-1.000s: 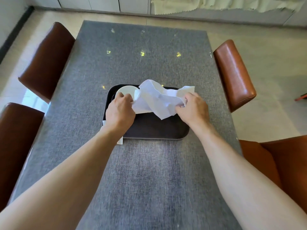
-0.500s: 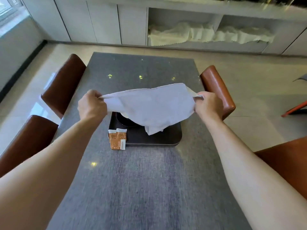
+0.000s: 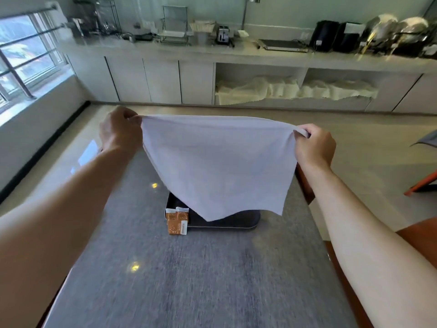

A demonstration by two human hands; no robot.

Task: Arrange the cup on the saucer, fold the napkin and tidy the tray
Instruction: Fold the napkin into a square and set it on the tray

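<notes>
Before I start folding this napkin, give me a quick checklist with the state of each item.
1. Left hand pinches one top corner of the napkin: ok.
2. Right hand pinches the other top corner: ok.
3. Top edge pulled straight: ok.
4. Napkin hanging clear of the tray: cannot tell; its tip overlaps the tray in view.
5. Bare table in front of the tray for folding: ok.
6. Cup on saucer: cannot tell, hidden behind napkin.

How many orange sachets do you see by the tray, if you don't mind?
3: two sachets overlap at the tray's front-left corner, one leans just before them; the napkin may hide more.
</notes>
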